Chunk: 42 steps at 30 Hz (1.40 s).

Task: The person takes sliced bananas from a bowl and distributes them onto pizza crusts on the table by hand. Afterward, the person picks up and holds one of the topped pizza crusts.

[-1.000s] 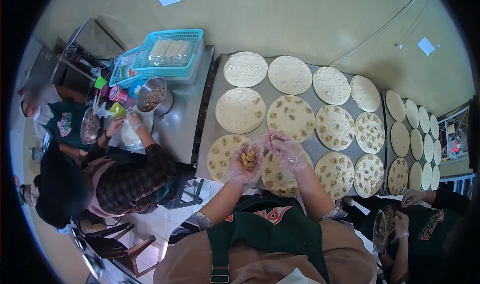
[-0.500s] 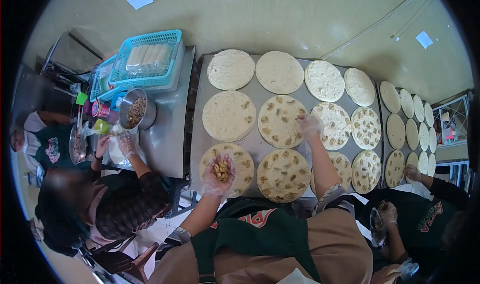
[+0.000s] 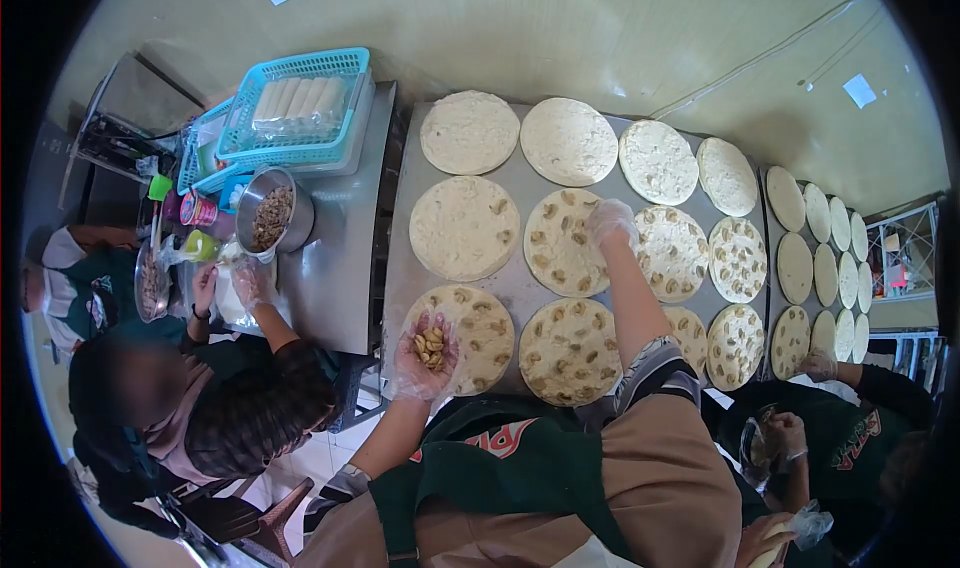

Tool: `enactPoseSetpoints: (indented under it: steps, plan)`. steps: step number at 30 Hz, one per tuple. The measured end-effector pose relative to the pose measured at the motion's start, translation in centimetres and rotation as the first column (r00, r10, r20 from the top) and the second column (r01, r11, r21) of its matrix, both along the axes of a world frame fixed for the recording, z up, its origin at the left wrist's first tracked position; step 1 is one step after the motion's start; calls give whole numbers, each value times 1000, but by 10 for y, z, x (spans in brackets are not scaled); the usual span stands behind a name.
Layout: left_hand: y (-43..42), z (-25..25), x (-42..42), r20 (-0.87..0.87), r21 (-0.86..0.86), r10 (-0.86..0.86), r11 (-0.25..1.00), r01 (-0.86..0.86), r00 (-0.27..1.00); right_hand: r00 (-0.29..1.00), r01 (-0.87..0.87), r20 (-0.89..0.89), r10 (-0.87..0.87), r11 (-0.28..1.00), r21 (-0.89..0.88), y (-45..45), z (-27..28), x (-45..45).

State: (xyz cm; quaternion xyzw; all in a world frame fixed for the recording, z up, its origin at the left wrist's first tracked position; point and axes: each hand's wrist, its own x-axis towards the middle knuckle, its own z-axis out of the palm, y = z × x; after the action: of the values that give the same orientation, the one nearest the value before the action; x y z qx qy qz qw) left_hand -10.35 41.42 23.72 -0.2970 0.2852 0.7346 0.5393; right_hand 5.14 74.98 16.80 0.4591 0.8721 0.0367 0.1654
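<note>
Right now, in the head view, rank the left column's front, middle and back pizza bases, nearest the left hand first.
1. Front pizza base, partly hidden by the left hand.
2. Middle pizza base, one row back.
3. Back pizza base, wall side.

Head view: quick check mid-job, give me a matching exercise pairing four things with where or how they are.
1. Left hand
2. Right hand
3. Metal bowl
4. Turquoise basket

A. Holds wrapped white rolls
B. Cupped, holding yellowish-brown pieces
C. Holds chopped brown bits
D. At the edge of a middle-row pale round

Pairs: 1-B; 2-D; 3-C; 4-A
</note>
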Motion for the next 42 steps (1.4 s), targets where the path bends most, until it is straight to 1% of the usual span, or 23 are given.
enactPoseSetpoints:
  steps: [1, 2, 3, 4, 5, 6, 7, 9, 13, 19, 21, 24, 25, 28, 30, 31, 32, 33, 34, 36, 37, 39, 42]
  plan:
    - [-1, -1, 0, 9, 30, 4, 1000, -4, 1000, 1000, 2, 1, -2, 1000, 0, 0, 0, 7]
    - [-1, -2, 0, 10, 32, 2, 999, -2, 1000, 941, 42, -327, -82, 991, -128, 0, 1, 19]
    - [-1, -3, 0, 22, 56, -1, 998, -1, 1000, 773, 36, -605, -191, 965, -259, -1, 1, 27]
    - [-1, -5, 0, 34, 82, -4, 997, 1, 999, 773, 38, -605, -190, 966, -256, -6, 8, 29]
    - [-2, -7, 0, 36, 86, -6, 996, 3, 999, 412, 75, -646, -642, 731, -678, -10, 21, 32]
    - [-2, -9, 0, 43, 106, -18, 994, 13, 999, 0, -105, -359, -933, 357, -928, -15, 32, 34]
    - [-1, -10, 1, 49, 127, -30, 992, 24, 998, -2, -101, -363, -932, 362, -927, -18, 30, 41]
    - [2, -9, 3, 45, 130, -32, 991, 26, 998, -123, -426, -194, -973, 228, -875, -24, 26, 55]
    - [9, -3, 7, 57, 176, -43, 984, 33, 997, -141, -446, -192, -971, 236, -863, -40, 37, 65]
    - [9, -7, 8, 47, 224, -71, 973, 58, 996, -126, -330, -224, -966, 253, -909, -43, 25, 71]
    - [9, -6, 9, 55, 238, -72, 970, 57, 996, -56, -238, -285, -957, 290, -927, -40, 23, 72]
    - [10, 1, 9, 65, 279, -71, 959, 50, 995, -21, -220, -374, -927, 369, -903, -48, 39, 61]
    - [11, 4, 8, 68, 314, -86, 948, 61, 994, -6, -236, -370, -929, 361, -902, -50, 37, 51]
    - [13, 5, 5, 99, 321, -58, 947, 23, 993, 82, -304, -413, -907, 372, -877, -54, 31, 24]
    - [11, 6, 2, 102, 330, -47, 944, 11, 994, 199, -315, -530, -824, 459, -831, -57, 7, 2]
    - [9, 6, 1, 91, 321, -46, 947, 14, 995, 206, -317, -532, -822, 458, -831, -55, -4, -8]
    - [6, 5, 1, 81, 311, -45, 950, 18, 996, 453, -189, -631, -629, 624, -758, -53, -13, -19]
    - [3, 4, -1, 82, 312, -40, 950, 12, 996, 681, -111, -618, -394, 778, -618, -50, -21, -30]
    - [-1, 3, -2, 74, 321, -37, 947, 11, 997, 683, -115, -618, -389, 778, -617, -49, -28, -42]
    - [-9, 2, -7, 63, 330, -29, 944, 7, 998, 666, -53, -681, -303, 892, -448, -48, -37, -69]
    - [-12, 2, -9, 55, 313, -25, 950, 7, 998, 667, -59, -683, -299, 892, -448, -48, -28, -84]
    - [-18, 1, -15, 44, 296, -17, 955, 4, 999, 749, 36, -546, -375, 846, -532, -46, 1, -110]
    - [-25, 0, -24, 12, 274, -2, 962, -1, 1000, 758, -57, -584, -290, 863, -503, -14, -58, -147]
